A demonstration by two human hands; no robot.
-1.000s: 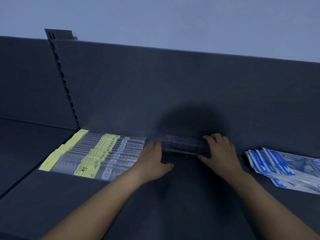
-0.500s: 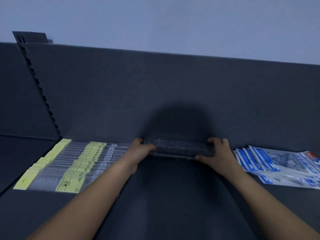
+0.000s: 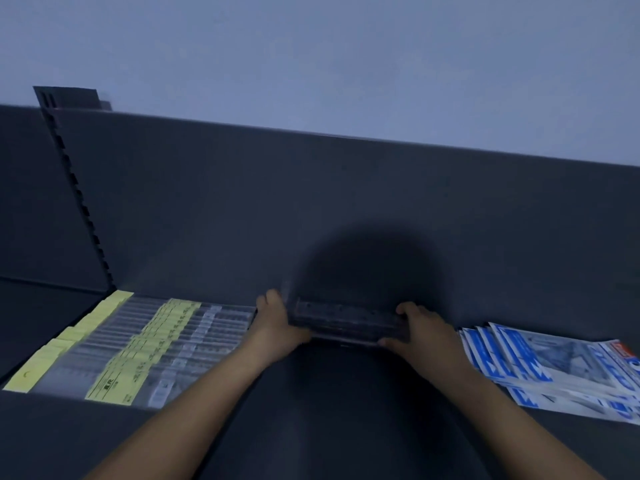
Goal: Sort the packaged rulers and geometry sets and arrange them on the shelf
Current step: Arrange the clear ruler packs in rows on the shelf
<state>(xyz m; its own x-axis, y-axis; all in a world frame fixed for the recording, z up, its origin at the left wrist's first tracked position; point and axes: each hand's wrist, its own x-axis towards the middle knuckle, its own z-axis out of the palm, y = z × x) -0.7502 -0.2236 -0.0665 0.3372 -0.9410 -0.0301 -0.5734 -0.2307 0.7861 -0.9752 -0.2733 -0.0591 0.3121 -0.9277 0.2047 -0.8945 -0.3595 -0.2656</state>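
We grip the clear ruler pack [image 3: 346,322] by its two short ends, left hand [image 3: 277,329] and right hand [image 3: 422,330] curled on it. It lies left-to-right at the back of the shelf [image 3: 329,417], just beside the yellow-labelled rulers [image 3: 156,344].

A clear ruler stack [image 3: 346,320] sits between yellow-labelled rulers [image 3: 156,348] and blue geometry sets [image 3: 554,368].

Lighting is dim with a blue cast. A broad round shadow [image 3: 367,268] falls on the shelf back panel [image 3: 207,209]. Detail is soft; straight edges bow toward the frame borders.
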